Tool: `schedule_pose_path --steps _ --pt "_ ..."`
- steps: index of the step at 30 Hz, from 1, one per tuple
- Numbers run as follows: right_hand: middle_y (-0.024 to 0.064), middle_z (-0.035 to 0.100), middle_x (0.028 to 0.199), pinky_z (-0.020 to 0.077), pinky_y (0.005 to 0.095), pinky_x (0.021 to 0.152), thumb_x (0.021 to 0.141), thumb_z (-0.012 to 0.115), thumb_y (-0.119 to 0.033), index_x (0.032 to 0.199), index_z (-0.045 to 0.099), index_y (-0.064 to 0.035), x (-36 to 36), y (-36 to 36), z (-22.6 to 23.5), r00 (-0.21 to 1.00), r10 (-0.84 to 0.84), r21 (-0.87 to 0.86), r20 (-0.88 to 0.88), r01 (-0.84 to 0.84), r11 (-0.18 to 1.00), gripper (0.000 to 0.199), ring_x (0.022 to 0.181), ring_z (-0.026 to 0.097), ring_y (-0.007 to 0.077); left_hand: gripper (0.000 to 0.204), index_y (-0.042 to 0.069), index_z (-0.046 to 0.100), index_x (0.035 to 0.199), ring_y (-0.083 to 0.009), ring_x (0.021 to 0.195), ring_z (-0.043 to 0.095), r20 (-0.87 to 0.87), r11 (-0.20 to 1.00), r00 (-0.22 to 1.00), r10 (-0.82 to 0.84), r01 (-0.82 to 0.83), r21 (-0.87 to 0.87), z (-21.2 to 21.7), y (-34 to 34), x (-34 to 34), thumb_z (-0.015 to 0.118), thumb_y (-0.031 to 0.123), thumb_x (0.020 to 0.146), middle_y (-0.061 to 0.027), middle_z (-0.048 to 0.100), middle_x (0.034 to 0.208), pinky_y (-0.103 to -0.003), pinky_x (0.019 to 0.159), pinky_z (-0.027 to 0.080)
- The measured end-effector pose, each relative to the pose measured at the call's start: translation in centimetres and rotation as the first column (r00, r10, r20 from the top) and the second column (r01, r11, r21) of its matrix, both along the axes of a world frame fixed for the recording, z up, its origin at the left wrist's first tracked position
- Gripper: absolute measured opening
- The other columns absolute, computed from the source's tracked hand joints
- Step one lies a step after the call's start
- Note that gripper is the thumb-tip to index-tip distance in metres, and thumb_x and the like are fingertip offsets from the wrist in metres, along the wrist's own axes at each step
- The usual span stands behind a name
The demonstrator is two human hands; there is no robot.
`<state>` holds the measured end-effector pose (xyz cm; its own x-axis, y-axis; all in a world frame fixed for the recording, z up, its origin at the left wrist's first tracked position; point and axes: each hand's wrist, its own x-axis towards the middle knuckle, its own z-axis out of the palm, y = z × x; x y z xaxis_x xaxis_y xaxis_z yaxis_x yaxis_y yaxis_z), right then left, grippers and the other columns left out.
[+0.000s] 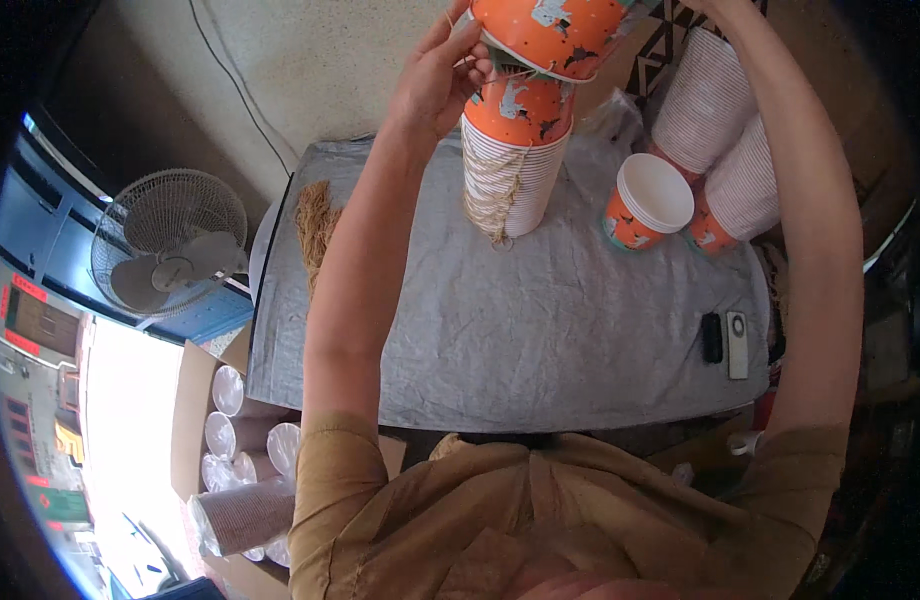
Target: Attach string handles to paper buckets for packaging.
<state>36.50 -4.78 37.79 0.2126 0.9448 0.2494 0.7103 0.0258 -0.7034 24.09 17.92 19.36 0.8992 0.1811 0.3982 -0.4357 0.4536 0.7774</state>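
An orange paper bucket (555,35) with grey and black figures is held up at the top edge, its white rim facing down. My left hand (445,75) grips that rim at its left side, thumb on the bucket and fingers curled. Directly below stands an inverted stack of nested paper buckets (543,185), orange on top with many white rims beneath. Tan strings (492,185) hang down the stack's left side. My right hand (702,4) is cut off by the top edge, right of the held bucket; its fingers are hidden.
On the grey-covered table (540,330) are a bundle of tan strings (317,225), upright buckets (655,195), tall inverted stacks (705,100), a black object (712,338) and a white device (737,345). A fan (170,243) and a carton (188,400) of wrapped stacks stand left.
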Motion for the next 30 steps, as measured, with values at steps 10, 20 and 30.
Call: schedule_pose_path --steps 10,20,30 --pt "0.0194 0.060 0.130 0.0457 0.0405 0.099 0.069 0.081 -0.044 0.128 0.062 0.0010 0.4 5.0 -2.6 0.967 -0.155 -0.137 0.203 0.185 0.973 0.076 0.121 0.056 0.0299 0.067 0.013 0.019 0.156 -0.0192 0.071 0.069 -0.025 0.997 0.997 0.067 -0.066 0.038 -5.5 0.3 -0.5 0.056 0.012 0.101 -0.0100 0.066 0.083 -0.027 0.066 0.060" --pt "0.0198 0.055 0.138 0.0440 0.0419 0.103 0.069 0.081 -0.043 0.138 0.056 -0.0026 1.6 6.8 -6.2 0.967 -0.051 -0.214 0.251 0.107 0.971 0.084 0.128 0.052 0.0310 0.068 0.017 0.013 0.156 -0.0221 0.082 0.071 -0.074 0.997 0.997 0.008 -0.013 -0.074 -10.3 -0.5 -0.4 0.054 0.013 0.102 -0.0122 0.068 0.088 -0.030 0.073 0.062" --pt "0.0273 0.053 0.138 0.0449 0.0399 0.103 0.066 0.082 -0.049 0.140 0.047 0.0079 7.5 8.4 -8.4 0.911 -0.250 -0.204 0.327 0.326 0.923 0.100 0.129 0.051 0.0345 0.067 0.019 0.015 0.156 -0.0209 0.082 0.070 -0.091 0.992 0.996 -0.016 0.004 -0.126 -11.5 -2.5 0.8 0.053 0.012 0.102 -0.0126 0.067 0.090 -0.028 0.072 0.061"
